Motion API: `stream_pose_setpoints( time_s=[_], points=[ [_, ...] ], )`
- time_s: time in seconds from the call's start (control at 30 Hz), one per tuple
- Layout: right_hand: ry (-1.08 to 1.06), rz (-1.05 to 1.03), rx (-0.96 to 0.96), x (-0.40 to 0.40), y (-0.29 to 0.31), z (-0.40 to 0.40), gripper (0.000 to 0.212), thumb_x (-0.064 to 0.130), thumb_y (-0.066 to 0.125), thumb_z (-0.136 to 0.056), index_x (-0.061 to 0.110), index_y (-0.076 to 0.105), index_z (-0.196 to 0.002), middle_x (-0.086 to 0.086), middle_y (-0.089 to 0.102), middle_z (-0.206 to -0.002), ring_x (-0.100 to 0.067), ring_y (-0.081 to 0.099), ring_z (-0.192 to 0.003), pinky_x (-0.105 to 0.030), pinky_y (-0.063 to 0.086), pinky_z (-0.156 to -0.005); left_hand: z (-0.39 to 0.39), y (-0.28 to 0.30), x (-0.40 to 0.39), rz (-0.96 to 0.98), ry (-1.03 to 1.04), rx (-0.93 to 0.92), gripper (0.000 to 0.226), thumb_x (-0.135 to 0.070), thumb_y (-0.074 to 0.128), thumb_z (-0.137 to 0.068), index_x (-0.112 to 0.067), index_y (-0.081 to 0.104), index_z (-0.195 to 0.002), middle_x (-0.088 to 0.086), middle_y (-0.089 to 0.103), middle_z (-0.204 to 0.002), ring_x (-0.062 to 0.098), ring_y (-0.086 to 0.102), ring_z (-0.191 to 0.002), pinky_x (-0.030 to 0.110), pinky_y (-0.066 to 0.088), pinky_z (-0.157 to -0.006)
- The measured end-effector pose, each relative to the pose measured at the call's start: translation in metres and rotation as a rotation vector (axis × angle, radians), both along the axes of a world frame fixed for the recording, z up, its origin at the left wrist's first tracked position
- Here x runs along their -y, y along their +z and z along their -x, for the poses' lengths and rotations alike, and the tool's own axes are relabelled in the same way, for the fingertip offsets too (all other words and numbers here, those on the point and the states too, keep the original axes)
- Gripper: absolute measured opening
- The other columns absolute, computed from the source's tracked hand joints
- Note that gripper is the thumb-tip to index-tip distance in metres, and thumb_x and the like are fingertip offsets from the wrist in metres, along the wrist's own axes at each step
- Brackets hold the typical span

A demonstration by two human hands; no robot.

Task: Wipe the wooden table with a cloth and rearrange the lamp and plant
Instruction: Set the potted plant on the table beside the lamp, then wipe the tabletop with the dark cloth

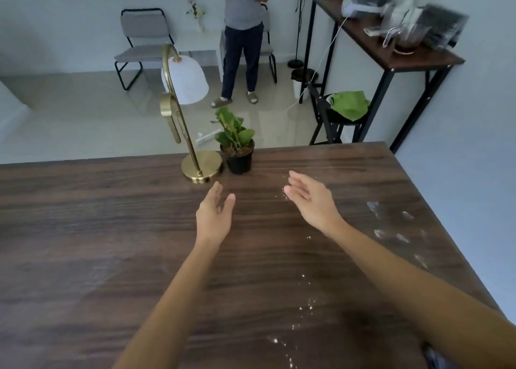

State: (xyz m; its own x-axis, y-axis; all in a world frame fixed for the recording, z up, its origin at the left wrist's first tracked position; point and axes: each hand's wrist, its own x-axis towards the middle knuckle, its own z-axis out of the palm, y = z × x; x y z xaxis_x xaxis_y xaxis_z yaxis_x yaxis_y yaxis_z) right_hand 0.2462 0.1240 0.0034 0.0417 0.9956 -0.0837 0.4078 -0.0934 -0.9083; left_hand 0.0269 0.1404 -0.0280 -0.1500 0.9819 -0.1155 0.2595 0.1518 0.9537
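Both hands are held empty and spread above the wooden table [97,229]: the left hand [215,212] near the brass lamp [181,123], the right hand [310,198] near the potted plant [237,145]. Lamp base and pot stand just beside each other at the far edge. A green cloth [350,104] is seen on a stool [332,123] beyond the table. White crumbs [305,304] and smears [391,229] are concentrated on the right half. The plant should probably be gripped by the pot, the lamp by its stem, and both lifted, not slid. Open room is available to the left; care is advised at the far edge.
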Motion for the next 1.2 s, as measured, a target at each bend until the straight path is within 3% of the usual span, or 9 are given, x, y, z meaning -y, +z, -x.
stream_pose_setpoints(
  time_s=[0.1,0.27,0.33,0.4,0.5,0.63,0.83,1.07,1.2],
  points=[
    [-0.089,-0.015,0.103,0.076,0.004,-0.06,0.041,0.023,0.063,-0.094,0.016,0.058,-0.134,-0.001,0.064,-0.131,-0.006,0.057,-0.12,-0.009,0.04,-0.098,0.014,-0.001,0.075,-0.037,-0.033,-0.253,0.059,-0.031,0.058,-0.091,-0.019,0.036,-0.144,-0.002,0.047,-0.145,0.013,0.043,-0.133,0.028,0.034,-0.109],
    [-0.358,-0.006,0.455,0.211,0.004,-0.149,0.042,0.043,0.053,-0.092,0.024,0.061,-0.13,-0.004,0.072,-0.116,-0.018,0.065,-0.094,-0.032,0.046,-0.09,0.035,-0.016,0.203,-0.055,0.069,-0.531,0.056,-0.019,0.068,-0.085,-0.015,0.049,-0.137,0.012,0.053,-0.139,0.023,0.045,-0.133,0.037,0.038,-0.106],
    [-0.404,0.064,0.518,0.257,-0.007,-0.167,0.053,0.049,0.046,-0.089,0.027,0.055,-0.135,-0.01,0.063,-0.134,-0.032,0.064,-0.11,-0.045,0.046,-0.097,0.047,-0.026,0.244,-0.031,0.117,-0.652,0.055,-0.013,0.069,-0.082,-0.011,0.051,-0.134,0.017,0.053,-0.139,0.027,0.043,-0.134,0.046,0.039,-0.103],
    [-0.315,0.182,0.554,0.295,-0.026,-0.173,0.064,0.053,0.042,-0.087,0.029,0.042,-0.147,-0.003,0.036,-0.157,-0.027,0.031,-0.145,-0.053,0.03,-0.114,0.061,-0.034,0.274,-0.021,0.135,-0.751,0.051,-0.012,0.067,-0.085,-0.004,0.052,-0.132,0.02,0.052,-0.138,0.032,0.039,-0.136,0.059,0.035,-0.105],
    [-0.115,0.37,0.803,0.329,-0.058,-0.168,0.073,0.076,0.021,-0.089,0.043,0.007,-0.153,-0.001,-0.002,-0.166,-0.027,-0.006,-0.152,-0.054,0.002,-0.121,0.084,-0.042,0.303,0.051,0.121,-0.898,0.057,-0.033,0.051,-0.086,-0.004,0.049,-0.135,0.017,0.045,-0.146,0.035,0.03,-0.141,0.064,0.024,-0.107],
    [-0.198,0.407,1.024,0.329,-0.072,-0.151,0.08,0.083,0.001,-0.076,0.051,-0.011,-0.149,-0.009,-0.001,-0.166,-0.043,0.001,-0.149,-0.063,0.006,-0.116,0.101,-0.049,0.316,0.16,0.085,-1.059,0.07,-0.06,0.025,-0.085,-0.028,0.031,-0.146,0.001,0.023,-0.159,0.026,0.013,-0.147,0.063,0.014,-0.111],
    [-0.341,0.458,0.966,0.245,-0.072,-0.083,0.089,0.085,-0.006,-0.077,0.04,0.0,-0.154,-0.021,-0.001,-0.164,-0.055,-0.001,-0.145,-0.074,0.006,-0.11,0.103,-0.052,0.315,0.193,0.077,-1.049,0.069,-0.06,0.02,-0.086,-0.031,0.025,-0.148,-0.001,0.016,-0.161,0.022,0.007,-0.148,0.059,0.009,-0.114],
    [0.157,0.161,0.919,0.162,-0.076,0.158,0.081,0.079,0.013,-0.085,0.038,0.003,-0.154,-0.018,-0.01,-0.164,-0.052,-0.014,-0.145,-0.071,-0.012,-0.108,0.106,-0.053,0.316,0.198,0.059,-1.032,0.064,-0.052,0.018,-0.089,-0.03,0.024,-0.149,0.006,0.011,-0.161,0.026,0.005,-0.148,0.058,0.007,-0.115],
    [0.311,-0.078,0.895,0.234,-0.086,0.157,0.072,0.077,0.02,-0.088,0.044,0.015,-0.152,-0.008,0.006,-0.166,-0.042,0.001,-0.15,-0.068,-0.003,-0.114,0.119,-0.048,0.317,0.156,0.019,-1.052,0.063,-0.053,0.023,-0.088,-0.03,0.032,-0.146,0.009,0.023,-0.158,0.028,0.019,-0.144,0.057,0.019,-0.11]
  ],
)
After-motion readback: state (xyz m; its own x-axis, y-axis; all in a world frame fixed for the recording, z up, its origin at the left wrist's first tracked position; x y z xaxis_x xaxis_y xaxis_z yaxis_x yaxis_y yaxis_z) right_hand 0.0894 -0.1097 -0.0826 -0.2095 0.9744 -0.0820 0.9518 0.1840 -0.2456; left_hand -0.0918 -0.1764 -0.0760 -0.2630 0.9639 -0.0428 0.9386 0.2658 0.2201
